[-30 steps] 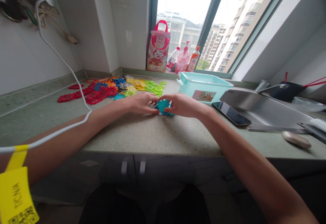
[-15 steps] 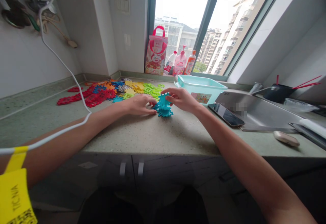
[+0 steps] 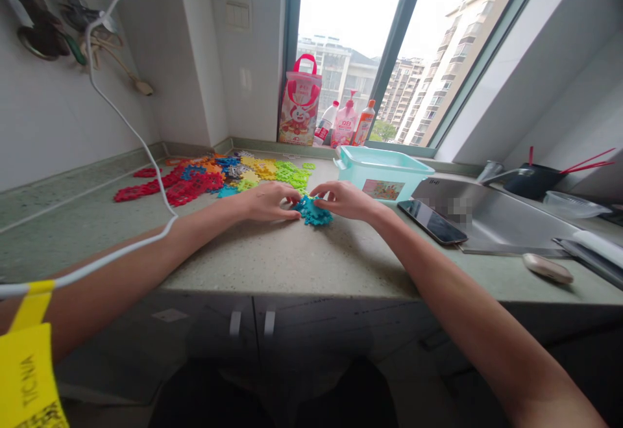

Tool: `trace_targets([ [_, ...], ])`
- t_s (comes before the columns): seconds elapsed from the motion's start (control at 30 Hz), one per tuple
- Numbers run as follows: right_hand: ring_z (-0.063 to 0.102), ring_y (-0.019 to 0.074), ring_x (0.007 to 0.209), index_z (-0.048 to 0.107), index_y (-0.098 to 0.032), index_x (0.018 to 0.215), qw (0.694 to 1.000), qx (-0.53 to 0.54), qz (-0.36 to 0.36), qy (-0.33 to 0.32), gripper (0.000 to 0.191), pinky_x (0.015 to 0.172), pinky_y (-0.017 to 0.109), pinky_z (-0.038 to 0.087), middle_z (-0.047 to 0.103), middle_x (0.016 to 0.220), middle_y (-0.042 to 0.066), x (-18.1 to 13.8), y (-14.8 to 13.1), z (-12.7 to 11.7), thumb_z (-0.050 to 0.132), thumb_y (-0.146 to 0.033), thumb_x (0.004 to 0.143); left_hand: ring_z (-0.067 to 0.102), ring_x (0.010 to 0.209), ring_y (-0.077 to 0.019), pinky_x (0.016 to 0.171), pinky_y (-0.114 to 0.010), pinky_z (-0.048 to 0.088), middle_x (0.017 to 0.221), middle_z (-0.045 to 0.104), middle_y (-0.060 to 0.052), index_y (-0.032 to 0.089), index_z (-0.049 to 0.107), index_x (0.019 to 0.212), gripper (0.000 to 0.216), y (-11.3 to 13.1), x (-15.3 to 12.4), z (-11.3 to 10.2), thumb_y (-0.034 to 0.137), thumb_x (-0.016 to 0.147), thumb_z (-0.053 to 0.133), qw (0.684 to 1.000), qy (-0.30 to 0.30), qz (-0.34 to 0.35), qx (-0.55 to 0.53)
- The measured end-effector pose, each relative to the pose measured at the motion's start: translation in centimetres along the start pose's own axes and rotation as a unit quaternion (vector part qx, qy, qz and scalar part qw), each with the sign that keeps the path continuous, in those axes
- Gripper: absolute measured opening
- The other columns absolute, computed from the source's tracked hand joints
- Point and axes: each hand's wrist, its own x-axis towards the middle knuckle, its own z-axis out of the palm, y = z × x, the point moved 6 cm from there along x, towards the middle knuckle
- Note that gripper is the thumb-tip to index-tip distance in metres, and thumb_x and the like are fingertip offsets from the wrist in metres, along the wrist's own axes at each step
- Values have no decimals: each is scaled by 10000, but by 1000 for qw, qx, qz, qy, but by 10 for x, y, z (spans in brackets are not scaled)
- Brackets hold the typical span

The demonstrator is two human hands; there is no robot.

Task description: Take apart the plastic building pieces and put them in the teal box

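Observation:
On the counter (image 3: 272,259) a small stack of blue interlocking plastic pieces (image 3: 318,215) sits between my hands. My left hand (image 3: 270,201) is curled at the stack's left side, its thumb and fingers closed around that edge. From the right, my right hand (image 3: 346,198) pinches a blue piece at the top, thumb in front and fingers behind. That piece lies low against the stack, and my fingers partly cover it. Behind my left hand spreads a pile of pieces sorted by colour: red (image 3: 182,188), orange (image 3: 207,165), yellow (image 3: 263,168) and green (image 3: 292,173).
A turquoise plastic bin (image 3: 384,168) stands behind my right hand. A phone (image 3: 433,221) lies beside the steel sink (image 3: 506,217), with a small beige case (image 3: 548,268) nearer the edge. A white cable (image 3: 131,126) hangs across the left. Bottles (image 3: 344,124) line the windowsill.
My right hand has lowered the blue piece, which stood upright above the stack, down onto it. My left hand stays at the stack's side. The view has shifted slightly.

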Motion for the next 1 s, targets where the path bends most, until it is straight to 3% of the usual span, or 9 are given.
trace_targets([
  [0.13, 730, 190, 910, 789, -191, 1228, 1000, -27, 0, 5, 282, 865, 289, 530, 778, 1120, 105, 1, 5, 0, 661, -317, 1011, 660, 888, -194, 812, -284, 476, 1001, 740, -54, 209, 745, 1097, 347, 0, 0, 0, 516, 956, 664, 1000, 7, 1, -1],
  [0.27, 746, 251, 1074, 764, -203, 1299, 999, -32, 29, -14, 409, 962, 332, 539, 769, 1227, 135, -1, 10, -1, 635, -488, 1036, 663, 895, -196, 818, -286, 480, 1015, 741, -58, 213, 744, 1107, 358, -2, 0, 1, 527, 957, 659, 1000, 7, -2, 0],
  [0.43, 749, 289, 1098, 745, -244, 1343, 995, -27, 73, -68, 603, 946, 346, 546, 793, 1230, 103, -6, 8, 1, 732, -668, 914, 657, 888, -200, 805, -290, 479, 990, 738, -60, 211, 750, 1067, 339, -2, 0, 1, 512, 952, 647, 1000, 5, 0, -7],
  [0.53, 754, 267, 1064, 739, -247, 1334, 996, -9, 63, -59, 606, 899, 320, 544, 805, 1177, 90, -6, 4, 1, 812, -614, 858, 660, 894, -201, 800, -294, 477, 1008, 743, -65, 206, 755, 1071, 333, -2, 1, 1, 494, 948, 642, 1000, 5, 4, -12],
  [0.7, 743, 237, 977, 780, -213, 1148, 999, -6, 30, -38, 411, 803, 293, 510, 808, 1047, 66, -4, 0, 3, 815, -514, 870, 675, 895, -201, 802, -289, 486, 997, 752, -56, 208, 757, 1075, 318, -5, 2, 2, 475, 938, 648, 1000, 11, 4, -11],
  [1.0, 730, 225, 1005, 751, -227, 1279, 999, 37, 14, -9, 503, 862, 304, 523, 786, 1146, 64, 4, 12, 6, 872, -391, 819, 691, 894, -203, 809, -292, 507, 996, 776, -49, 214, 772, 1094, 342, -7, 3, 0, 485, 933, 639, 1000, 19, -3, -10],
])
